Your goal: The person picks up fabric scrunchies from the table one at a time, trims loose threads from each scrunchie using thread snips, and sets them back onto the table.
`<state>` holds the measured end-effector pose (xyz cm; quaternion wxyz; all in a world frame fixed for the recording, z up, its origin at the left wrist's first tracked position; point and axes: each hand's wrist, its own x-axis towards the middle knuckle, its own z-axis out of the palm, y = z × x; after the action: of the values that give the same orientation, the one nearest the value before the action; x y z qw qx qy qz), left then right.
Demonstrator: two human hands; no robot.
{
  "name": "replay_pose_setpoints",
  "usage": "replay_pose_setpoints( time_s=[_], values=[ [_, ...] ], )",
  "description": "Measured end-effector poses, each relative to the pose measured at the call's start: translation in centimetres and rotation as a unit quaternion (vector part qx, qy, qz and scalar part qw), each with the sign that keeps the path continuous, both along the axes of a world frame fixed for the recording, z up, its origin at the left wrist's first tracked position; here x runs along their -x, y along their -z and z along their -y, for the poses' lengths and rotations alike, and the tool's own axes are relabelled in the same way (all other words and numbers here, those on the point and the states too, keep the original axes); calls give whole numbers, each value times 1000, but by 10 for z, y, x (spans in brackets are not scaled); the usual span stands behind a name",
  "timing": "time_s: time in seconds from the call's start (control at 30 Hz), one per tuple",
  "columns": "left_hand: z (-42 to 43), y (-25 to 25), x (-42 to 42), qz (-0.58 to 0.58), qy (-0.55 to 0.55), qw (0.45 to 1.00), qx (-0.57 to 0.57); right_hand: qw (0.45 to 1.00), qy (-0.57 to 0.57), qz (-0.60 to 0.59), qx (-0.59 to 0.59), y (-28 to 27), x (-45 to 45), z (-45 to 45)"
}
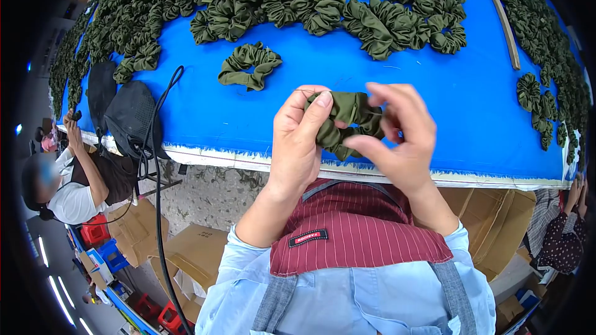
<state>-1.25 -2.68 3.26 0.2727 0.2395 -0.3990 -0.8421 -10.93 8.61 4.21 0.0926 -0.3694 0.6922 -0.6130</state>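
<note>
As both hands meet over the near edge of the worktop (472, 111): a dark green scrunchie (349, 105) is held up between them, its ring partly opened.
Left hand (299, 130): clamped on the ring's left side, thumb laid over the cloth.
Right hand (416, 139): thumb and fingers apart, curved around the ring's right side; whether they press on it, I cannot tell.
Around the ring: a loose scrunchie (233, 77) lies beyond the left hand, with a large pile (316, 6) toward the far edge; black bags (131, 118) sit by the near left part, and a wooden strip (500, 18) lies toward the right.
Handling the ring: I'd keep that left pinch firm but shallow, work the cloth round with light fingertips so the gathers sit evenly, and keep thread ends out of the folds. Pulling hard on one side would probably bunch the other.
Hard to see: the right fingers are blurred, the left ones mostly hide behind the cloth, and the underside of the ring is out of sight.
Cut off or unclear: the pile runs past the top of the view; at far left, a seated person (81, 186) handles something dark, too small to make out.
</note>
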Motion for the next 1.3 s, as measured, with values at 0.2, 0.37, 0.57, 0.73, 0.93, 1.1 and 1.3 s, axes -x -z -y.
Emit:
replay_pose_setpoints(
  time_s=[0.2,0.37,0.57,0.73,0.93,1.1,1.3],
  values=[
    [29,3,-10,-57,-117,991,11,986,-66,-126,86,17,3,-5],
    [45,-2,-22,-85,-135,987,16,943,-322,85,-25,5,19,-28],
    [21,-3,-15,-50,-91,993,55,972,-203,108,-54,-11,2,-15],
    [8,0,-14,-38,-74,993,87,989,-141,29,14,-10,-17,13],
    [5,3,-12,-34,-67,988,131,988,-72,-131,-27,-3,-21,19],
    [-1,0,-11,-39,-71,993,88,984,-44,-172,-6,5,-16,22],
    [1,3,-13,-36,-60,993,96,983,-51,-174,-15,4,-15,21]
  ],
)
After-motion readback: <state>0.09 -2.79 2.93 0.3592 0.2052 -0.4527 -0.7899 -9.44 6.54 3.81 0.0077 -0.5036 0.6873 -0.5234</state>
